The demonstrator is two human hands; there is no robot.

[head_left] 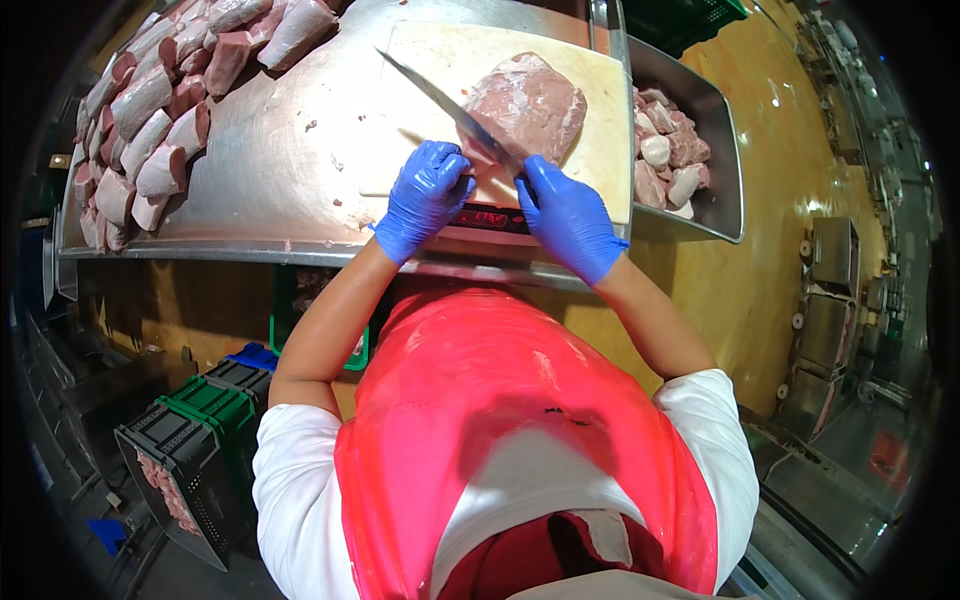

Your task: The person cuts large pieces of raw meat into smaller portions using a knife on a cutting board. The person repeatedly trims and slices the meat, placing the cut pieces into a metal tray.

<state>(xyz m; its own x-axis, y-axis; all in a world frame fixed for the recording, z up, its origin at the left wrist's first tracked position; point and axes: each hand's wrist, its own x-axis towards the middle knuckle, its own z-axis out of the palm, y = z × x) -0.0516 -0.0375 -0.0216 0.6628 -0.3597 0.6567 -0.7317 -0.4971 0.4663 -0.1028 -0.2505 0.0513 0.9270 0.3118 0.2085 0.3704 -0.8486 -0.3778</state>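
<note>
My right hand, in a blue glove, is closed round the handle of a long knife. The blade slants up and to the left, crossing the near left edge of a large pale-pink slab of meat. My left hand, gloved alike, has its fingers curled at a small reddish flap of meat below the blade and seems to pinch it; the fingertips are partly hidden. The slab lies on a white cutting board. A scale with a red lit display shows between my wrists at the board's near edge.
Many cut meat pieces are heaped on the left of the steel table. A metal bin of meat chunks adjoins the right side. Crates stand on the floor at lower left, and a green crate is beyond the table.
</note>
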